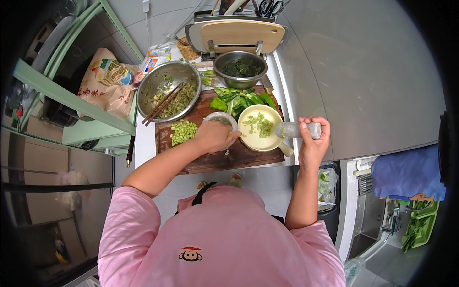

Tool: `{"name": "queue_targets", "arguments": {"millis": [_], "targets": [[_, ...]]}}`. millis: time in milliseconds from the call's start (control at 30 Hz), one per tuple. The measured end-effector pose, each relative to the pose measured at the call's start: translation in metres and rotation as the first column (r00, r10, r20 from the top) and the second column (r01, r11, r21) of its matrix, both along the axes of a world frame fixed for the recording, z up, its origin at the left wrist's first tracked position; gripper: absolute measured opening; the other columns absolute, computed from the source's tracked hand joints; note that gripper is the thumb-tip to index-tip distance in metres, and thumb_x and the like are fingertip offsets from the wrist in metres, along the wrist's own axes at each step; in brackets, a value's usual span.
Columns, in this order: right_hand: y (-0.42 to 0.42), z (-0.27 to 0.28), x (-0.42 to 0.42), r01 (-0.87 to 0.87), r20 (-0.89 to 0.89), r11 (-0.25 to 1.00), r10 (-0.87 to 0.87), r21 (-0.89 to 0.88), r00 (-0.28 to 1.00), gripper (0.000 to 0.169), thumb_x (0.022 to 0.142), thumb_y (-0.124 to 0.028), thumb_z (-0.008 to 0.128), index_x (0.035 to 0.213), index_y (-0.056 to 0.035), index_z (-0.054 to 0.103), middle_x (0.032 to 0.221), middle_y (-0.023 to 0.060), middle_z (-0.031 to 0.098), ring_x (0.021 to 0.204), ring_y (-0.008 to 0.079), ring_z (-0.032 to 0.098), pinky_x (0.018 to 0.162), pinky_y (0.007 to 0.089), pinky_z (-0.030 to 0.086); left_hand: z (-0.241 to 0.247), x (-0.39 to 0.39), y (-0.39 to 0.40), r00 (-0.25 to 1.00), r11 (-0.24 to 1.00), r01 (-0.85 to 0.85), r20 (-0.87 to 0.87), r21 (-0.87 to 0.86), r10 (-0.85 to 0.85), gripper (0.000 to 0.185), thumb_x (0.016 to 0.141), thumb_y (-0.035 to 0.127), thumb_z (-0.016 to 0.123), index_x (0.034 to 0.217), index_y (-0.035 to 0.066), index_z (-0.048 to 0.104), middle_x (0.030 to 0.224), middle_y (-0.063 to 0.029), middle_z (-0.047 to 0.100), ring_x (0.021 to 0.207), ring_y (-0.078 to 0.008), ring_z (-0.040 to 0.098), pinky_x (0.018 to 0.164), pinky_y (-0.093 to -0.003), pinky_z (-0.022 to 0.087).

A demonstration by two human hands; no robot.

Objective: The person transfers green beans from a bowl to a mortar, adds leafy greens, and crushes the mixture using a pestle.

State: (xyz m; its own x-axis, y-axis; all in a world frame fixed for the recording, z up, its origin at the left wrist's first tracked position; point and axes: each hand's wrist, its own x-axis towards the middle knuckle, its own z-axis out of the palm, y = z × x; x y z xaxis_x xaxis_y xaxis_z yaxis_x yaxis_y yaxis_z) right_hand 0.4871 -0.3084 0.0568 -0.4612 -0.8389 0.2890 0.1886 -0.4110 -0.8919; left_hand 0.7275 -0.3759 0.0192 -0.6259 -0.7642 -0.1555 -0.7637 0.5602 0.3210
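Observation:
My right hand point(312, 145) grips a grey stone pestle point(296, 130) by its thick end. The pestle lies nearly level, its bean-smeared tip over the right side of a pale yellow handled bowl point(254, 142). Crushed green beans point(264, 128) sit in that bowl. My left hand point(216, 135) reaches into a stone mortar point(232, 120), its fingertips hidden inside and the thumb by the right rim. Left of the mortar is a pile of shelled green beans point(183, 132). Everything here rests on a dark wooden cutting board point(229, 164).
A steel bowl point(142, 97) of chopped filling holds wooden chopsticks point(163, 104). Leafy greens point(240, 99) lie behind the yellow bowl, near a cleaver point(267, 84). Another steel bowl point(239, 84) contains dark leaves. A green shelf point(82, 98) stands left, a bin point(328, 186) lower right.

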Motion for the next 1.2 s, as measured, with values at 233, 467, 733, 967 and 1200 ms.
{"name": "queue_targets", "arguments": {"millis": [233, 467, 733, 967, 1200], "targets": [[0.004, 0.005, -0.002, 0.006, -0.001, 1.0, -0.006, 0.011, 1.0, 0.028, 0.077, 0.01, 0.061, 0.096, -0.0063, 0.049, 0.088, 0.0054, 0.053, 0.087, 0.0164, 0.056, 0.086, 0.0313, 0.045, -0.014, -0.001, 0.0, 0.933, 0.966, -0.213, -0.323, -0.149, 0.156, 0.028, 0.084, 0.03, 0.052, 0.076, 0.006, 0.064, 0.063, -0.0183, 0.059, 0.063, -0.0373, 0.058, 0.059, -0.0451, 0.047], [0.006, 0.003, -0.001, -0.008, -0.01, 1.0, 0.008, 0.005, 1.0, 0.028, 0.077, 0.011, 0.061, 0.096, -0.0059, 0.048, 0.088, 0.0054, 0.053, 0.087, 0.0165, 0.055, 0.086, 0.0308, 0.045, 0.001, -0.004, -0.036, 0.756, 0.929, -0.36, -0.558, 0.084, 0.343, 0.029, 0.083, 0.029, 0.051, 0.075, 0.003, 0.062, 0.065, -0.021, 0.058, 0.063, -0.0373, 0.058, 0.059, -0.0438, 0.047], [0.012, 0.002, -0.008, 0.012, -0.005, 1.0, -0.012, 0.005, 1.0, 0.027, 0.077, 0.011, 0.061, 0.095, -0.0057, 0.049, 0.088, 0.0049, 0.053, 0.087, 0.0147, 0.055, 0.084, 0.0292, 0.045, -0.019, -0.091, -0.063, 0.858, 0.99, -0.101, -0.495, 0.102, 0.139, 0.037, 0.084, 0.035, 0.05, 0.082, 0.0, 0.063, 0.074, -0.0212, 0.061, 0.07, -0.0353, 0.06, 0.067, -0.043, 0.046], [0.02, -0.004, -0.016, 0.05, 0.035, 0.998, -0.052, 0.037, 0.998, 0.027, 0.077, 0.01, 0.062, 0.095, -0.0064, 0.049, 0.088, 0.0033, 0.054, 0.086, 0.0123, 0.056, 0.082, 0.0264, 0.046, -0.039, -0.119, -0.076, 0.991, 0.986, 0.105, -0.1, 0.127, -0.093, 0.034, 0.079, 0.034, 0.057, 0.083, 0.002, 0.067, 0.08, -0.02, 0.063, 0.078, -0.0356, 0.061, 0.074, -0.0419, 0.048], [0.022, -0.007, -0.017, 0.047, 0.061, 0.997, -0.05, 0.058, 0.997, 0.027, 0.078, 0.009, 0.062, 0.095, -0.0063, 0.049, 0.088, 0.0031, 0.054, 0.085, 0.0117, 0.056, 0.079, 0.025, 0.046, -0.026, -0.116, -0.079, 0.915, 0.986, 0.159, -0.366, -0.053, -0.167, 0.017, 0.073, 0.021, 0.066, 0.076, 0.004, 0.066, 0.076, -0.0166, 0.063, 0.078, -0.0322, 0.06, 0.073, -0.0409, 0.047]]}}
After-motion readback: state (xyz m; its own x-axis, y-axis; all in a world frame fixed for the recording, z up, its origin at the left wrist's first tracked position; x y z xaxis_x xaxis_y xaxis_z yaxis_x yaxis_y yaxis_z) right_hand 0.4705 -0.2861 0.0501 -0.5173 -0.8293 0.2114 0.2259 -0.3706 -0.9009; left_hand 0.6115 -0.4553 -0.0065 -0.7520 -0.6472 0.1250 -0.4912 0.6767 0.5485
